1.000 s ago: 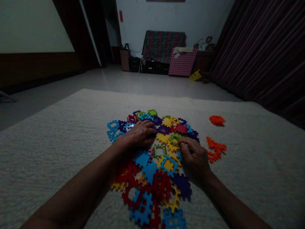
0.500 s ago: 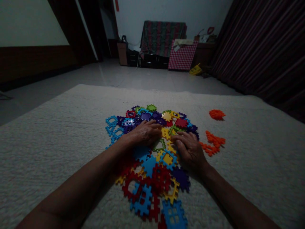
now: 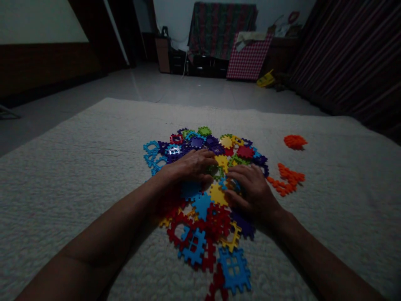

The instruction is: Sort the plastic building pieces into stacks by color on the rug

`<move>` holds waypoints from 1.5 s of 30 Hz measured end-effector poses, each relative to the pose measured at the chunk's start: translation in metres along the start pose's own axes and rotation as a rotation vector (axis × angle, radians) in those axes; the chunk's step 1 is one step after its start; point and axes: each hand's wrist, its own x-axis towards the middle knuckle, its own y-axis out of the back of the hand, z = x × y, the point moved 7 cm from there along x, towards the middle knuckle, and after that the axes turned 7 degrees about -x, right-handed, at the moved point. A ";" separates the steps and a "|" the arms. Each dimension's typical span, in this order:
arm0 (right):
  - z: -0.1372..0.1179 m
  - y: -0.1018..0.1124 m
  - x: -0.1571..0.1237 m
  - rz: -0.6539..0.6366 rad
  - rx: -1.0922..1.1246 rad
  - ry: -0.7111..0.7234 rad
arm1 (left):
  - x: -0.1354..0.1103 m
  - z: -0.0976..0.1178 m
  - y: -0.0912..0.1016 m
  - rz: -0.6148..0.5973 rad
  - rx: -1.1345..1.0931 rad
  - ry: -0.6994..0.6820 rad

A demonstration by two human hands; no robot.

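Note:
A heap of toothed plastic interlocking tiles in several colours lies on a pale quilted cover. My left hand (image 3: 197, 165) rests over the heap's middle, its fingers stretched and apart, close to a green frame tile (image 3: 219, 172) and a yellow tile (image 3: 222, 162). On the right, my right hand (image 3: 252, 188) has its thumb and fingers around a blue frame tile (image 3: 223, 184), mostly hidden by the hand. Just left of that thumb is a solid yellow tile (image 3: 218, 195). Nearer me lie a solid blue tile (image 3: 202, 205), red tiles (image 3: 216, 221) and a blue window tile (image 3: 234, 269).
Two orange clusters, one heaped (image 3: 295, 142) and one looser (image 3: 286, 179), lie right of the heap. Beyond the quilted cover (image 3: 94, 146) are a tiled floor, a cloth-draped cabinet (image 3: 222, 31), a yellow object (image 3: 265, 78) and a dark curtain (image 3: 347, 58).
My right hand has closed around the blue frame tile and shifted it off the solid yellow tile, which now shows. My left hand's fingers have spread slightly. The view has tilted down.

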 end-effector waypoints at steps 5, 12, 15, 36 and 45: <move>-0.015 0.009 0.003 0.024 0.175 0.058 | -0.001 -0.005 0.004 0.011 -0.082 -0.019; -0.058 -0.005 0.005 -0.265 0.263 0.200 | -0.003 -0.022 0.011 0.150 -0.186 -0.027; -0.049 -0.005 0.006 -0.137 0.191 0.132 | -0.002 -0.031 0.012 0.218 -0.192 0.009; -0.077 -0.010 0.002 -0.352 0.133 0.254 | 0.000 -0.041 0.014 0.315 -0.196 0.076; -0.065 -0.002 0.005 -0.200 0.163 0.191 | -0.001 -0.035 0.014 0.312 -0.187 0.048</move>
